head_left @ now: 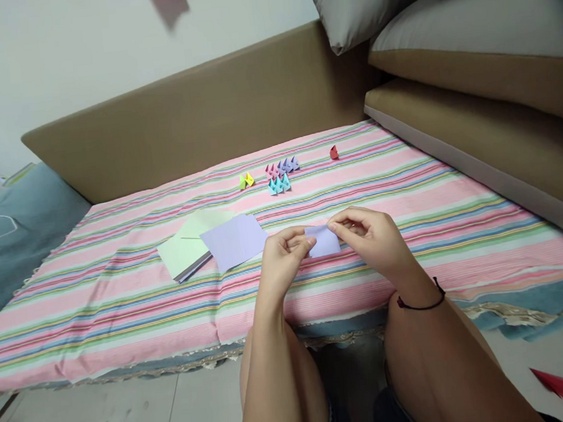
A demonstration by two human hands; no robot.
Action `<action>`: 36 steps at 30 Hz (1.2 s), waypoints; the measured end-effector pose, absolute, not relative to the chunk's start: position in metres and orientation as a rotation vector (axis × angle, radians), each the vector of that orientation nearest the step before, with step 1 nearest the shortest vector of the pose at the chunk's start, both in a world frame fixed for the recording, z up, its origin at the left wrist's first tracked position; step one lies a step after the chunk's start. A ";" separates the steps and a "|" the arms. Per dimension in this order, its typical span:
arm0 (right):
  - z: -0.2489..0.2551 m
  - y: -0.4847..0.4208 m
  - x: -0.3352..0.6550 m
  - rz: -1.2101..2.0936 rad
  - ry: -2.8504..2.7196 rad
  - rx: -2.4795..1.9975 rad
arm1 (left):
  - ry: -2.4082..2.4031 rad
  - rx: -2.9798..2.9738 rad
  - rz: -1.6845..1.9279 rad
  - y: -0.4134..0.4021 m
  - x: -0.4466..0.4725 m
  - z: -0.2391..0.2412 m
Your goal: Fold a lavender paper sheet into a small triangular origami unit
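Between my two hands is a small piece of lavender paper (323, 241), held a little above the striped cloth. My left hand (286, 254) pinches its left edge between thumb and fingers. At its upper right corner, the thumb and fingertips of my right hand (369, 234) are closed on it. Left of my hands lies a larger lavender sheet (234, 241), partly over pale green sheets (180, 252). Beyond them stand small folded paper pieces: yellow ones (247, 180), pink ones (272, 170), lavender ones (289, 165), turquoise ones (279, 184) and a red one (334, 153).
The striped cloth (135, 307) covers a low seat with a brown backrest (200, 105). Cushions (476, 103) are stacked at the right. Blue fabric with a white cord (11, 226) is at the left. Red paper (562, 389) lies on the floor at the lower right.
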State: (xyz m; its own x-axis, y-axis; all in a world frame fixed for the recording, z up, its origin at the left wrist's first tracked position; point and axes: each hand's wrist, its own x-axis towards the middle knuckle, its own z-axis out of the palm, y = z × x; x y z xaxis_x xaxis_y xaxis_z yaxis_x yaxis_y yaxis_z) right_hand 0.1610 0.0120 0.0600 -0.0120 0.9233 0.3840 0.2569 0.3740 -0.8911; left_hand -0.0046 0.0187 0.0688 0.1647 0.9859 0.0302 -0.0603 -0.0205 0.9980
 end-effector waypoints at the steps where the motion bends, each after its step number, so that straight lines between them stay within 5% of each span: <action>1: 0.059 0.013 0.161 0.751 -1.515 -1.113 | 1.015 1.241 1.114 0.019 -0.005 0.069; 16: 0.056 0.016 0.165 0.909 -1.390 -1.090 | 0.863 1.222 0.973 0.017 -0.014 0.071; 27: 0.051 0.017 0.131 1.105 -0.750 -0.968 | 0.763 1.040 1.296 0.020 0.005 0.067; 36: 0.049 0.014 0.120 1.274 -0.829 -0.926 | 1.096 1.020 1.494 0.020 0.004 0.063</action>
